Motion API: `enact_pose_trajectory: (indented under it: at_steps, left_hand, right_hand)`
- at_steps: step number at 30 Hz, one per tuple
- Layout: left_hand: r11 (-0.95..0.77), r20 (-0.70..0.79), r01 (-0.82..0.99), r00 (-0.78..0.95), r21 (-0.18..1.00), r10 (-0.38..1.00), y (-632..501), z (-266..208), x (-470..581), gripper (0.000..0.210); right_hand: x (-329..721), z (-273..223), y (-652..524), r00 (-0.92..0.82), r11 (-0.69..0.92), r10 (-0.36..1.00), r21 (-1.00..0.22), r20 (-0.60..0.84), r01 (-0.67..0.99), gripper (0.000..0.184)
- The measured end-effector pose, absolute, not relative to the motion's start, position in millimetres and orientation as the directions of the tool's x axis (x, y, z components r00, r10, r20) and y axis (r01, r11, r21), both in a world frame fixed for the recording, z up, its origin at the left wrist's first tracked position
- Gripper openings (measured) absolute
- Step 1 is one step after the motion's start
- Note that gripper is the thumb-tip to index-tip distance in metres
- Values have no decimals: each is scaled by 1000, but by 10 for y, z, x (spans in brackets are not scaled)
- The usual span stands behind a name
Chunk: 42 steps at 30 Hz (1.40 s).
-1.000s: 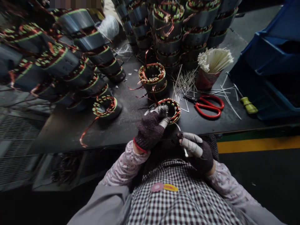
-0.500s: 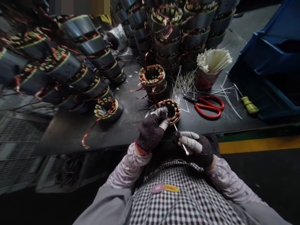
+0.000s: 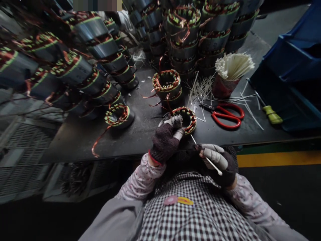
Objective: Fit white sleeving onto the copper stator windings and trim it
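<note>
A stator [image 3: 192, 127] with copper windings and yellow-green slot liners sits near the bench's front edge. My left hand [image 3: 167, 137], in a dark knit glove with taped fingers, is closed on its left rim, the thumb at the near side. Just right of and below the stator, my right hand [image 3: 218, 160] pinches a thin white cable tie [image 3: 213, 166]. One end of the tie points up toward the stator's near rim, and its knobbed head sticks out below the fingers. Whether the tip touches the winding I cannot tell.
Behind stand two stacked stators [image 3: 167, 85] and tall stator stacks [image 3: 185, 43]. Another stator [image 3: 120, 117] lies left. To the right are red-handled scissors [image 3: 228, 115], a cup of cable ties [image 3: 225, 87], loose white clippings [image 3: 200, 90], a screwdriver [image 3: 273, 114] and blue bins [image 3: 281, 73].
My right hand has moved right and slightly down, away from the stator, and more of the tie's head end shows. My left hand keeps its grip. The view has shifted slightly.
</note>
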<state>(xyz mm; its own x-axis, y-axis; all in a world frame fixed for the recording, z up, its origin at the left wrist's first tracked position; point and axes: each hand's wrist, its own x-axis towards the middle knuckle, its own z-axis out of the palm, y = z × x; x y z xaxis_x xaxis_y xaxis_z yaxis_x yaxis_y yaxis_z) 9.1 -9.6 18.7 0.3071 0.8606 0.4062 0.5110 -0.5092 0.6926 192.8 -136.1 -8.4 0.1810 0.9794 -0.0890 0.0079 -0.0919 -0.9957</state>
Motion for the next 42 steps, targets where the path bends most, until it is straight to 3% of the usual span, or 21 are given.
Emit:
enact_pose_trajectory:
  at_steps: [5,8,11,16,18,21,23,27,30,38,42]
  left_hand:
    - [-535,440,493,305,686,845,-88,176,85,32]
    - [-530,425,501,316,685,848,-107,187,97,31]
    - [-504,409,529,295,683,864,-136,191,113,35]
    - [-522,423,594,313,612,851,-127,170,116,41]
    - [-475,355,532,316,701,880,-109,137,126,43]
    - [-291,229,288,230,912,946,-95,62,158,37]
    - [-264,230,165,195,950,953,-93,21,165,26]
    - [-439,378,198,283,876,881,-84,15,119,7]
    - [-477,395,248,318,843,862,-78,34,94,6]
    - [-506,396,317,352,802,848,-81,43,77,12]
    - [-554,431,297,388,778,814,-54,54,45,15]
  right_hand:
    - [1891,-131,-1348,136,17,990,-997,27,73,40]
    - [1885,-212,-1189,124,232,958,-952,259,198,22]
    - [1886,-274,-1009,106,414,878,-852,466,320,24]
    - [1856,-322,-857,131,312,920,-893,369,323,27]
    - [1840,-319,-872,181,296,911,-893,371,339,27]
    - [1835,-245,-923,232,371,851,-852,471,371,17]
    - [1845,-140,-941,270,390,836,-864,478,320,11]
    - [1884,136,-905,282,170,936,-972,211,161,12]
    - [1898,288,-856,180,104,973,-972,143,212,15]
    - [1873,286,-731,113,97,978,-863,175,496,19]
    - [1889,290,-687,42,339,880,-688,473,642,18]
